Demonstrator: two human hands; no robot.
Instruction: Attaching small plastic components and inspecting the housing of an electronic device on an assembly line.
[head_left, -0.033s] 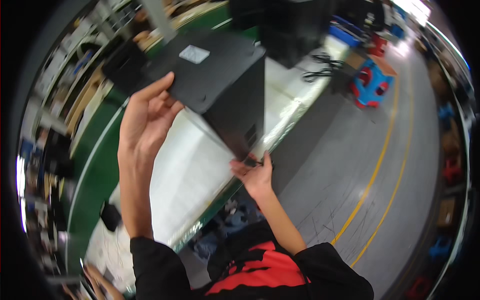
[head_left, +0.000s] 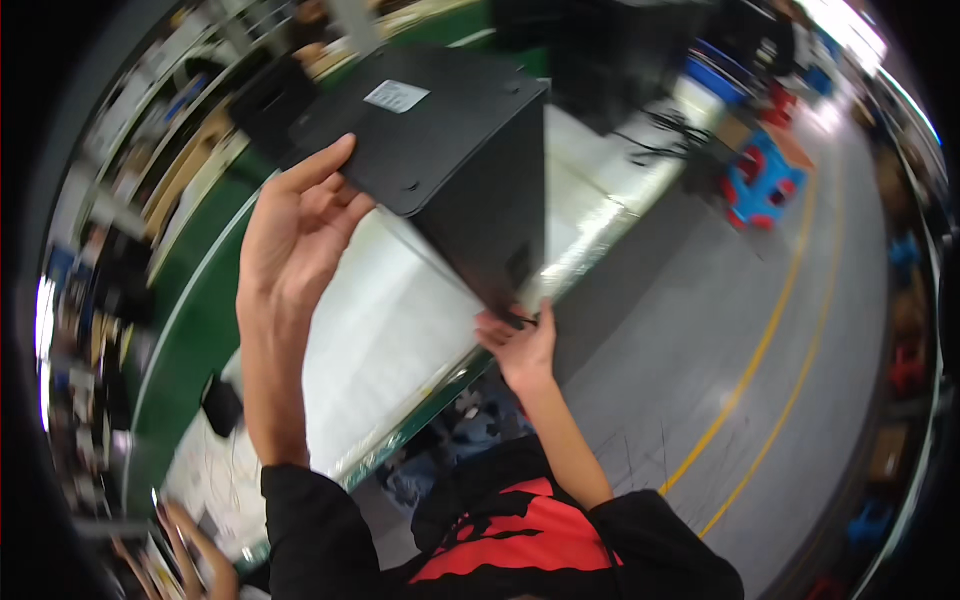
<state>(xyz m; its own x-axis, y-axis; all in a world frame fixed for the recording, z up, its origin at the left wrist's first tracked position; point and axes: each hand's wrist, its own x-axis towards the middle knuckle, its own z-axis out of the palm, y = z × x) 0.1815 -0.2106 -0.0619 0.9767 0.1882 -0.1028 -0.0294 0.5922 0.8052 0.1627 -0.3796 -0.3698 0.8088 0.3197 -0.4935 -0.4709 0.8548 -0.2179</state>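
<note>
A black box-shaped cabinet [head_left: 455,165] is tilted up over the white worktop. It has small round feet and a white label [head_left: 397,96] on its upper face. My left hand [head_left: 305,225] grips its left edge, with the index finger on the upper face and the other fingers curled beneath. Under its lower corner, my right hand [head_left: 522,352] supports it with the fingers partly hidden and the thumb up beside it. The lower end of the cabinet is blurred.
The long white worktop [head_left: 370,350] runs diagonally. On it are black cables [head_left: 665,135] and a small black object [head_left: 222,405]. Another person's hands [head_left: 195,555] show at lower left. A blue and red carton [head_left: 765,180] stands on the grey floor at right.
The cabinet and the surroundings sit slightly farther right in the picture, as the view has shifted. Both hands keep their hold on the cabinet.
</note>
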